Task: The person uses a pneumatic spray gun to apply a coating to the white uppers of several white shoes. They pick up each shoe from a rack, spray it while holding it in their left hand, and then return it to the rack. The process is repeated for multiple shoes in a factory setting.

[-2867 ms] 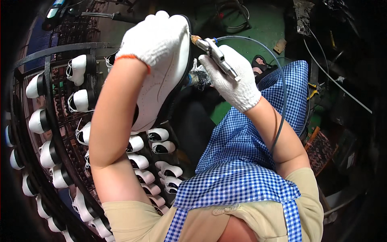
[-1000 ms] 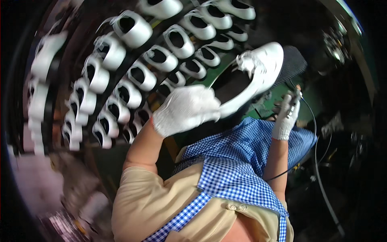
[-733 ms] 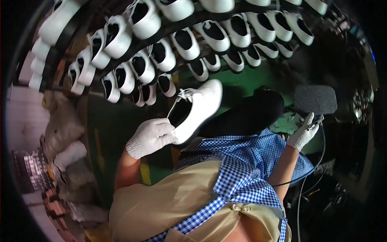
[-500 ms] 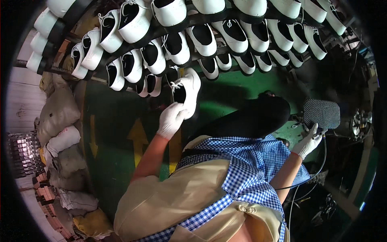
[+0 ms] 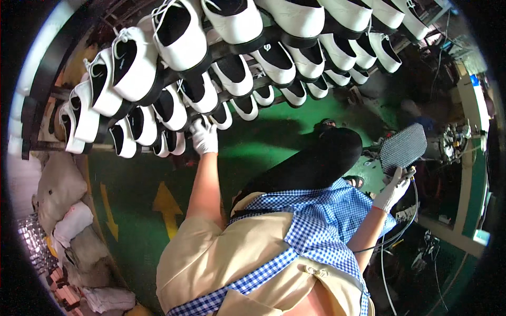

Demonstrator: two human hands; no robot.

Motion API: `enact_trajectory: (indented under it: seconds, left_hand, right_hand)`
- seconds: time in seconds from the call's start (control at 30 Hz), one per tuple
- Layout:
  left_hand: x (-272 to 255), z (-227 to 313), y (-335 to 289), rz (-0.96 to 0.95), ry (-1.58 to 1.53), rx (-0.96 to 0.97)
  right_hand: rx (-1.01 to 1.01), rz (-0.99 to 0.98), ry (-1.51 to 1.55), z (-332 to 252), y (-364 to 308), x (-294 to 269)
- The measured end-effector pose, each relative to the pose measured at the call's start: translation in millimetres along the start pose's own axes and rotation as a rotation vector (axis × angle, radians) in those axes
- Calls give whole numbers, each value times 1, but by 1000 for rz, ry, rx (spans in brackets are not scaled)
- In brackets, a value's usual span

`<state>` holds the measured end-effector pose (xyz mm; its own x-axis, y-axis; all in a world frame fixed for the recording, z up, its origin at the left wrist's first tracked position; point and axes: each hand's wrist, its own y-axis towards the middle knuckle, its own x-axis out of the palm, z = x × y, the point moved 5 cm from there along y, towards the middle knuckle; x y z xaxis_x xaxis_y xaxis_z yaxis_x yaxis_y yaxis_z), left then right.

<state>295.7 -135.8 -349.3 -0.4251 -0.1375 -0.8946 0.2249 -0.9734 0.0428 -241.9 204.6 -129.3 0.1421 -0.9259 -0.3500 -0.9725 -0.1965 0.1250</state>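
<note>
My left hand (image 5: 204, 138), in a white glove, reaches up to the lowest row of a shoe rack. Its fingers look curled beside a white shoe (image 5: 222, 120) with a black inside and sole, but the rack's shoes hide what they grip. My right hand (image 5: 392, 194), also gloved, is closed around a small dark handle (image 5: 409, 174) at the end of a thin hose (image 5: 415, 210). Right above it is a grey mesh-textured panel (image 5: 401, 148), tilted; whether the hand touches it I cannot tell.
Rows of white shoes (image 5: 182, 45) fill the rack across the top. Stuffed sacks (image 5: 59, 184) line the left side. Yellow arrows (image 5: 167, 206) mark the green floor. Metal machinery (image 5: 454, 141) stands at the right, with loose cables (image 5: 387, 284) below it.
My left hand has moved up and left to the rack; the white shoe it held is no longer distinct. My right hand has shifted slightly left and down. The mesh panel appears more tilted.
</note>
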Motion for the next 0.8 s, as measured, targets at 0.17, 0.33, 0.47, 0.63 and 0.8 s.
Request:
enact_trajectory:
  seconds: [0.17, 0.33, 0.47, 0.63, 0.8]
  left_hand:
    - [24, -116, 28, -300, 62, 57]
    - [-65, -39, -22, -453, -446, 208]
    - [-181, 39, -90, -707, -813, -57]
    - [-247, 129, -135, -692, -371, 507]
    - [-256, 271, -148, -514, -271, 1260]
  right_hand:
    - [-64, -53, 26, 12, 2, 17]
    - [-66, -13, 130, 14, 0, 11]
    - [-9, -18, 176, 11, -7, 18]
    - [-113, -44, 115, 11, -12, 29]
    - [-94, -65, 241, 2, -24, 41]
